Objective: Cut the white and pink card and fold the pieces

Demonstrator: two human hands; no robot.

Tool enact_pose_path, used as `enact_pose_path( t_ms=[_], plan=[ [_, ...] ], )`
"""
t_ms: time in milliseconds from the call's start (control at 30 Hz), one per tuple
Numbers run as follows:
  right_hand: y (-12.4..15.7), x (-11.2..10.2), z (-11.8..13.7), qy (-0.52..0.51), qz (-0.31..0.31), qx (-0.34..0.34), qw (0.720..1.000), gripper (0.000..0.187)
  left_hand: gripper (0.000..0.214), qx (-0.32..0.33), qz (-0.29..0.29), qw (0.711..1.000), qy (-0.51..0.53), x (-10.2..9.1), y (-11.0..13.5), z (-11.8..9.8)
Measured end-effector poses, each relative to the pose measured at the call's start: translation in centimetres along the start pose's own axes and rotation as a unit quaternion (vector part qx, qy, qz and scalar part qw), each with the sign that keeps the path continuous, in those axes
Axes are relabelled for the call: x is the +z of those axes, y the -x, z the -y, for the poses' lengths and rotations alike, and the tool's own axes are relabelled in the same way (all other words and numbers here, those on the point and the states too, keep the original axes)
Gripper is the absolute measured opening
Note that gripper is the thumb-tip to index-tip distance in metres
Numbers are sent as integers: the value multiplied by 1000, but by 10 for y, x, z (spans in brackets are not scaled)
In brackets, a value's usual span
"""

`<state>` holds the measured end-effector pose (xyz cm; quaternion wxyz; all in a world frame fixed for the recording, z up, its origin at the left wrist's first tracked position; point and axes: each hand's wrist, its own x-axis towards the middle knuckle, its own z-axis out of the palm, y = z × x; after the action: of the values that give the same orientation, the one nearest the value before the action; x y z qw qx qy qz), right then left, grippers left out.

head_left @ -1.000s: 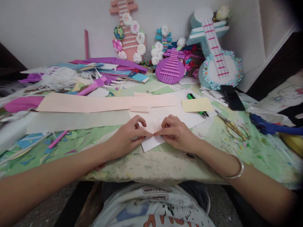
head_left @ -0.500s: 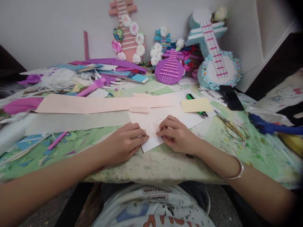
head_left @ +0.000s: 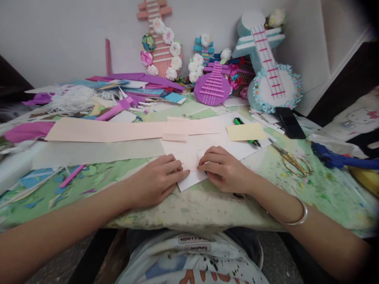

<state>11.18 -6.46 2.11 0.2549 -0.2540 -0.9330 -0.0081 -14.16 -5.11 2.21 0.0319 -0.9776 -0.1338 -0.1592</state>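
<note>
Between my hands, a small pale pink piece of paper (head_left: 190, 161) lies over the near corner of a white sheet (head_left: 189, 182). My left hand (head_left: 162, 176) is closed at the left end of this piece, with its index finger stretched along the near edge. At the right end, my right hand (head_left: 226, 169) pinches the paper between thumb and fingers. Beyond them lie a long pale pink paper strip (head_left: 118, 131) and a short folded pink piece (head_left: 174, 137). My fingers partly hide the ends of the held paper.
A yellow paper card (head_left: 246, 132) rests on a green pen (head_left: 237, 121). To the right are gold-handled scissors (head_left: 291, 159), a phone (head_left: 289, 123) and a blue-handled tool (head_left: 334, 156). Paper scraps (head_left: 74, 98) pile up at left; decorated paper instruments (head_left: 212, 88) stand at the back.
My left index fingertip has slid slightly to the right along the near edge of the paper. My right hand has hardly moved.
</note>
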Motion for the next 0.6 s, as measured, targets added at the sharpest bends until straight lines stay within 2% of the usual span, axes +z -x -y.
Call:
enact_pose_path(
  t_ms=[300, 600],
  plan=[
    [-2, -4, 2, 41, 63, -15, 997, 29, 33, -13, 48, 999, 16, -2, -2, 1],
    [-4, -6, 4, 51, 52, -36, 997, 23, 29, 0, 28, 1000, -2, -1, -4, 2]
  ],
)
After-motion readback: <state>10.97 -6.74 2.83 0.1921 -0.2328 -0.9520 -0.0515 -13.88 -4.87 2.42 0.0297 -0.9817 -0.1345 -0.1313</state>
